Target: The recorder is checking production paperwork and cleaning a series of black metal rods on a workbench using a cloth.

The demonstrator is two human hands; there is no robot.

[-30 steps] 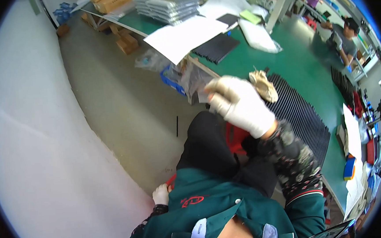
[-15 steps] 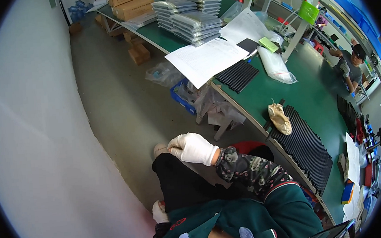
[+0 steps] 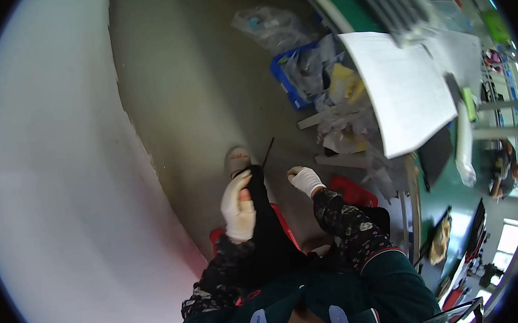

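Note:
Over my left thigh is my left hand (image 3: 238,210), in a white glove with the thumb tip bare. Its fingers are stretched and slightly curved, with the thumb apart from them, and I see nothing in it. Further right, my right hand (image 3: 306,180), also white-gloved, hangs beside the table with its fingers curled in; whatever they hold, if anything, is hidden. A thin dark rod (image 3: 268,152) slants just beyond my knee, between the hands. Whether it lies on the floor or is held, I cannot tell.
A green table (image 3: 447,193) runs along the right, with a large white paper sheet (image 3: 407,91) overhanging its edge. Below stand a blue crate (image 3: 289,81) and clear plastic bags (image 3: 274,28). A red stool (image 3: 352,191) is by my right arm. The white wall (image 3: 62,175) borders the left.
The view has swung left, so the table now sits further right. My left hand has risen from beside my hip to over my thigh. My right hand has moved right, away from my knee.

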